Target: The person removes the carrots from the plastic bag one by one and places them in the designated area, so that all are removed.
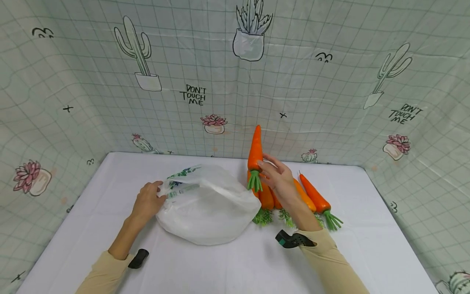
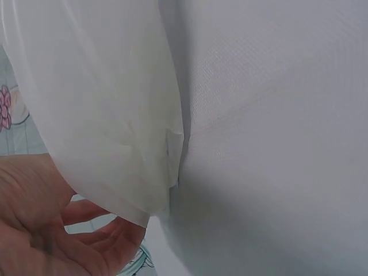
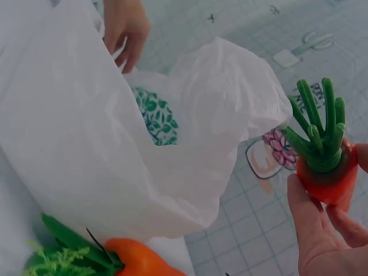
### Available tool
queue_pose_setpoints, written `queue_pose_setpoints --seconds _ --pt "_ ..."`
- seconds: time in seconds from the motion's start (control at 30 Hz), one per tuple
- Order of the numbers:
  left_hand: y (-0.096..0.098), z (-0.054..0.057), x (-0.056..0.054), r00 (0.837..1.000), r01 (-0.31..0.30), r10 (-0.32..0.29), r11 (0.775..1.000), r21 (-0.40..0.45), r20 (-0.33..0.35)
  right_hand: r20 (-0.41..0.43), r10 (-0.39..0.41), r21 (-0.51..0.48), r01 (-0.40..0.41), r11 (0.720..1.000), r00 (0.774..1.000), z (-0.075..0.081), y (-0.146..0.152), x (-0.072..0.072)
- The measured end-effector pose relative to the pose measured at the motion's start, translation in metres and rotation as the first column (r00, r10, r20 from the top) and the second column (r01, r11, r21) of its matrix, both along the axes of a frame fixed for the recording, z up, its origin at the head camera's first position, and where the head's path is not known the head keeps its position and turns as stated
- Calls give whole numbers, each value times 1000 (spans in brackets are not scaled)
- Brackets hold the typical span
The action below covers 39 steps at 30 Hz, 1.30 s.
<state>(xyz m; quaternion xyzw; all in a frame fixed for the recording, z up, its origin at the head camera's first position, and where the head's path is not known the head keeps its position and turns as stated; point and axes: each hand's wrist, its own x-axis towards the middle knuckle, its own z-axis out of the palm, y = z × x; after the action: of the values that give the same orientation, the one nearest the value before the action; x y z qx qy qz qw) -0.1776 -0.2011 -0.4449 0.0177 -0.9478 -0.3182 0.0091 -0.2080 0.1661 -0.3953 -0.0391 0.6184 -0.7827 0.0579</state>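
Note:
A white plastic bag with green leaf print lies puffed up on the table. My left hand pinches the bag's left edge; in the left wrist view the fingers are at the lower corner of the plastic. My right hand holds an orange carrot by its thick end, tip up and green stems down, just right of the bag. The right wrist view shows the carrot's green stems close to the bag's rim, with thumb and fingers around the orange top. The bag's mouth gapes toward the carrot.
Several more carrots with leafy tops lie in a pile beneath and beside my right forearm. One carrot with green stems lies at the pile's right end. A patterned cloth rises behind the white table.

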Motion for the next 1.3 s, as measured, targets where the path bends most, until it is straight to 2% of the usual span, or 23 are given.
queue_pose_setpoints --seconds 0.17,0.37,0.47,0.67,0.77,0.97,1.2,1.3 --pt "-1 0 0 1000 6 -6 1000 -12 -1 -24 -39 -3 39 999 999 -3 7 -2" --pt "10 5 4 991 20 -21 1000 -16 -129 -19 -42 37 43 998 999 -7 6 -4" --pt "20 9 6 984 37 -36 999 6 -176 -12 -46 58 47 997 999 -9 3 -3" --pt "39 15 11 977 77 -56 992 96 -205 -22 -52 99 54 994 998 -13 -2 -3" --pt "48 17 14 972 114 -73 978 174 -225 -35 -61 107 65 992 998 -15 -1 -4" --pt "66 23 18 970 174 -105 930 323 -219 -34 -83 143 87 986 996 -17 9 -4" --pt "83 34 21 971 155 -68 907 391 -227 -23 -99 166 101 981 995 -17 24 2" --pt "90 38 24 971 164 -73 897 410 -230 -18 -101 207 103 973 995 -15 33 5"
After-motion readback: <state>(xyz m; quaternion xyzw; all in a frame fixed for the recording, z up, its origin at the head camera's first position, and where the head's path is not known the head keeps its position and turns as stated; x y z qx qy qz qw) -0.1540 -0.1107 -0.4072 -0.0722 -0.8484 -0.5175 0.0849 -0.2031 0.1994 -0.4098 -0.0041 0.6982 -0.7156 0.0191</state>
